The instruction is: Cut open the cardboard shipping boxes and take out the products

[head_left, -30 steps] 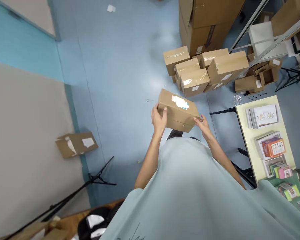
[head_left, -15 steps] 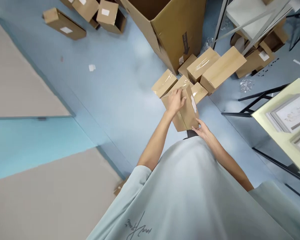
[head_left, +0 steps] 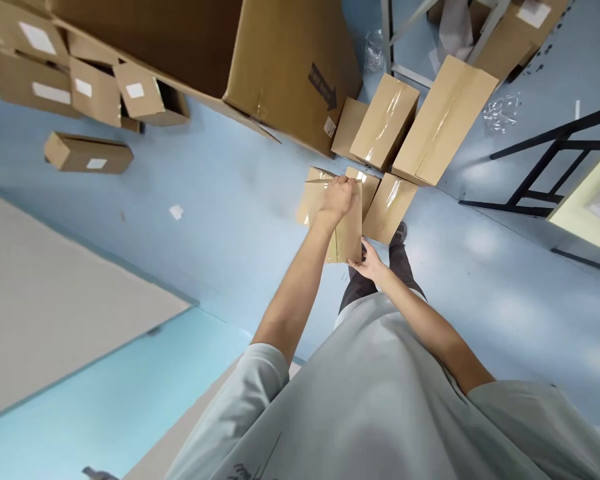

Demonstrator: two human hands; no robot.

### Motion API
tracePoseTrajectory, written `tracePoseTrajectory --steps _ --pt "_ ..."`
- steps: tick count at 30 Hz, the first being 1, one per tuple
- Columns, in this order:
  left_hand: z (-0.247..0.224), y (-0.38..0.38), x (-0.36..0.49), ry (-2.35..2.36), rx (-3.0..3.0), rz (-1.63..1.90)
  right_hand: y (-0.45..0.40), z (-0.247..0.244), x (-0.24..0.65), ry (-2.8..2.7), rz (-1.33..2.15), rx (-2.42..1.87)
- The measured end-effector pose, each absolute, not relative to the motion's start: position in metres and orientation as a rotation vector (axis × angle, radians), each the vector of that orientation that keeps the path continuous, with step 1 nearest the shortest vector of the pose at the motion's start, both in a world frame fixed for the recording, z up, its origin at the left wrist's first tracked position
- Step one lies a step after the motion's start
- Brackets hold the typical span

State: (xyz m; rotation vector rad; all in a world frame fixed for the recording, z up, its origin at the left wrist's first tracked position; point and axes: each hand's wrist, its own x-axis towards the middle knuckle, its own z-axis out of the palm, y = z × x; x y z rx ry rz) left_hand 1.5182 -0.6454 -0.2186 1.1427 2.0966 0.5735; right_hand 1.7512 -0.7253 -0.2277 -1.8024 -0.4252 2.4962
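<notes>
Between both hands I hold a brown cardboard box (head_left: 347,230) in front of my legs. My left hand (head_left: 336,199) grips its far top edge, fingers bent over it. At the near right corner, my right hand (head_left: 369,260) supports the box from below, part of its fingers hidden. Just beyond lie taped boxes on the floor: one (head_left: 390,207) to the right, one (head_left: 371,183) behind, and another (head_left: 320,173) partly covered by the held box. Farther back stand a shiny-taped box (head_left: 385,120) and a longer box (head_left: 445,120).
A large open carton (head_left: 290,67) stands at the back. Several labelled boxes (head_left: 95,90) are at the far left, with a single box (head_left: 90,153) nearer. Black table legs (head_left: 535,173) are on the right. Crumpled plastic (head_left: 501,113) and a paper scrap (head_left: 176,212) lie on the floor.
My view has turned and shifted, bringing the large carton and the left boxes closer. The held box now shows its taped face more upright, and its white label is out of sight. Both hands still hold it.
</notes>
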Motion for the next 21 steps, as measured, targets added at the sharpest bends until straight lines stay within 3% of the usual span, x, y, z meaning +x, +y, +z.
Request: tracePoseTrajectory --steps 5,11,16,21 --pt "-0.236 -0.622 1.519 1.907 1.316 0.650 -0.742 -0.221 1.735 -0.076 2.353 -1.925" --pt "-0.247 -0.585 1.587 1.643 1.388 0.655 -0.740 -0.209 1.766 -0.027 2.118 -2.028" --pt "-0.259 -0.572 1.620 1.580 1.391 0.678 -0.726 -0.228 1.786 -0.218 2.072 -2.140" --pt "-0.256 -0.628 1.585 1.862 1.244 0.888 -0.698 -0.237 1.809 -0.692 1.905 -2.126"
